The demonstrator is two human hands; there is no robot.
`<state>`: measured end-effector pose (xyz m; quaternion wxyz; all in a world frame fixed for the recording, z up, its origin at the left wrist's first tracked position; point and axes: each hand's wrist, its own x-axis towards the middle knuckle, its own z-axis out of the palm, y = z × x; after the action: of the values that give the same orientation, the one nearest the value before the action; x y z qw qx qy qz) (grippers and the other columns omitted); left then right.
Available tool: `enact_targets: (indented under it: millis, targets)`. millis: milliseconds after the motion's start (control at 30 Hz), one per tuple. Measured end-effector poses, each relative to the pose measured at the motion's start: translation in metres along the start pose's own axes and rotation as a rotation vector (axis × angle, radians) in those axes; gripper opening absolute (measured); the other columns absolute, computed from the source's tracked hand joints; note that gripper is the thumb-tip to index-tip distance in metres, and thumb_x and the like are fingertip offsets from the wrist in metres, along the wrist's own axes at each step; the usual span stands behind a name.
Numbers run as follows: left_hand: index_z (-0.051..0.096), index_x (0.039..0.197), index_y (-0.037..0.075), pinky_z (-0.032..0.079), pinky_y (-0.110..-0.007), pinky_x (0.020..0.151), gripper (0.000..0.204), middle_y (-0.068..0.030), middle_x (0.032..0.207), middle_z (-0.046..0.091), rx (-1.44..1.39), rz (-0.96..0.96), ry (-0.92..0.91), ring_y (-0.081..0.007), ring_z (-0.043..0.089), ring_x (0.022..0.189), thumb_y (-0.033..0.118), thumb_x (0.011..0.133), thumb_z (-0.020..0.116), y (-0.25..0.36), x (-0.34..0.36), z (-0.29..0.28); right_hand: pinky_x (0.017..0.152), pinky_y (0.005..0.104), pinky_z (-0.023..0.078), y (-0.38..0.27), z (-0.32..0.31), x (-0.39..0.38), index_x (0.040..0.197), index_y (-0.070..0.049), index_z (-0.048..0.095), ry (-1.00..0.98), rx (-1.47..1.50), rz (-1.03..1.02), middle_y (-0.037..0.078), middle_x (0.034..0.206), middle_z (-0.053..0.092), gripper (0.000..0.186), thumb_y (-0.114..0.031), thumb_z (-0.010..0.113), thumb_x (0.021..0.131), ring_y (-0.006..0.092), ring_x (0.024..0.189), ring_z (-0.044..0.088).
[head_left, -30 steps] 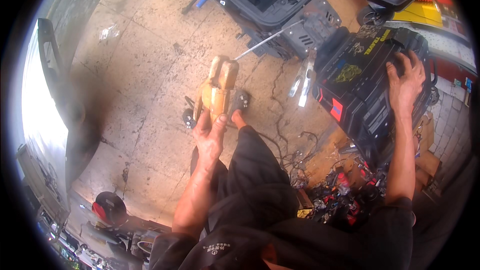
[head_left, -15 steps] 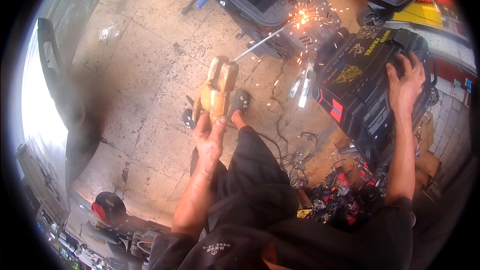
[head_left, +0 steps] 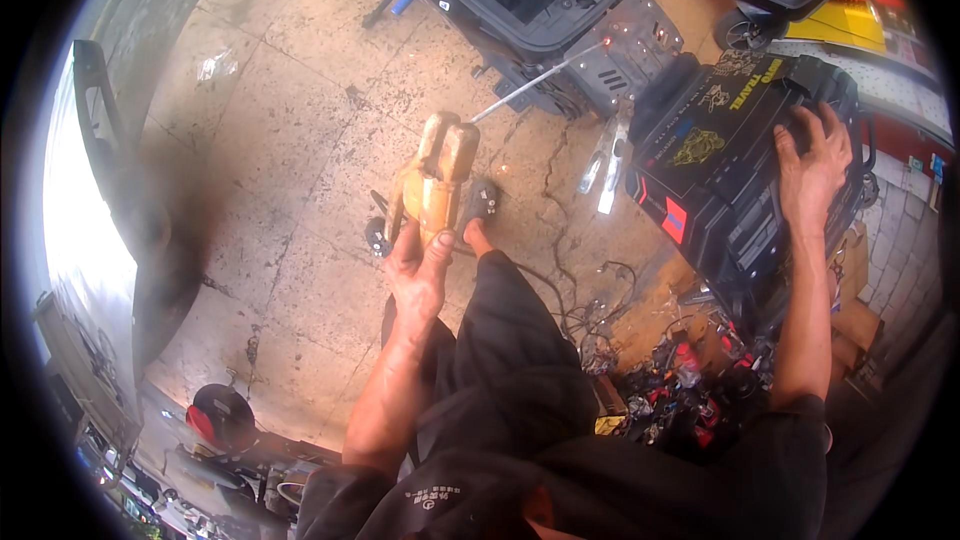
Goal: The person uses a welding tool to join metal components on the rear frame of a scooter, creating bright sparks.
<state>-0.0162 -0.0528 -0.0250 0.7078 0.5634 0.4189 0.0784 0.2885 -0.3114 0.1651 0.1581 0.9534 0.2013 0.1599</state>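
Note:
My left hand is closed round the handle of a worn yellow-brown welding electrode holder. A thin grey welding rod reaches from its jaws up and to the right. The rod's tip meets a grey slotted metal plate on a dark vehicle body, and a small red spot glows there. At the right, my right hand lies on top of a black storage box with yellow printing, its fingers spread.
Dark cables trail over the stained concrete floor. A heap of red and black parts lies below the box. Silvery strips sit beside the box's left end. A white panel stands at far left.
The bright shower of sparks at the rod's tip has died down to a small red glow. Both hands have stayed almost where they were.

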Motion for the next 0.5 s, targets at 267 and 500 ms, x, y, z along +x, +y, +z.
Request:
enact_targets:
  millis: [267,500]
  targets:
    - [0.057,0.123,-0.005,0.045,-0.025,0.078,0.045,-0.0056,0.102,0.064,-0.039,-0.075,-0.050,-0.0101,0.054,0.089,0.023,0.090,0.069,-0.0067,0.0013,-0.0046,0.105,0.0514,0.030,0.0006,0.0018,0.0001,0.115,-0.017,0.064,0.005,-0.020,0.003,0.009,0.140,0.045,0.034,-0.026,0.068,0.082,0.0336,0.132,0.034]
    - [0.058,0.122,-0.004,0.044,-0.024,0.073,0.043,-0.0040,0.098,0.063,-0.107,-0.095,-0.049,-0.0089,0.053,0.084,0.022,0.090,0.068,-0.0027,0.0017,-0.0040,0.102,0.0504,0.036,0.0030,0.0022,0.0009,0.112,-0.018,0.065,-0.017,-0.011,-0.007,0.008,0.138,0.046,0.032,-0.026,0.070,0.082,0.0334,0.130,0.036]
